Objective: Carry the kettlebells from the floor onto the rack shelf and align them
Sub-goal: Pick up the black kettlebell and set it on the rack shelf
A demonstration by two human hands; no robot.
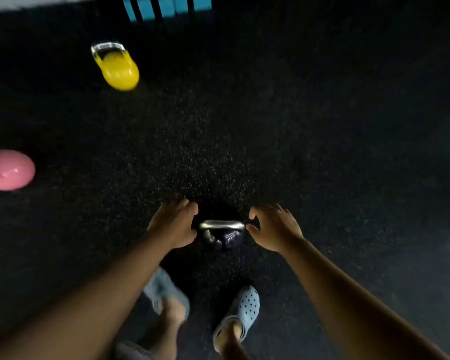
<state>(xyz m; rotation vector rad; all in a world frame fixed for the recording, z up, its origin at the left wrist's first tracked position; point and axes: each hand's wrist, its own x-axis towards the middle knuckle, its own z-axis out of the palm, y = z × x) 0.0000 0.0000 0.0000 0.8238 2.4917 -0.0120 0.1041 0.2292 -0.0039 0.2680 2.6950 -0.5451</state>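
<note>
A dark kettlebell (225, 236) with a shiny metal handle stands on the black speckled floor, just ahead of my feet. My left hand (176, 223) hovers at the left end of its handle with fingers spread. At the handle's right end my right hand (274, 227) is also open. Neither hand grips the handle. A yellow kettlebell (118, 68) with a steel handle sits farther away on the left. At the left frame edge lies a pink kettlebell (9, 169), partly cut off. No rack shelf is in view.
A blue and black striped block (166, 7) stands at the top edge. My feet in light blue perforated clogs (246, 309) are planted just behind the dark kettlebell. The black rubber floor (322, 126) stretches open to the right.
</note>
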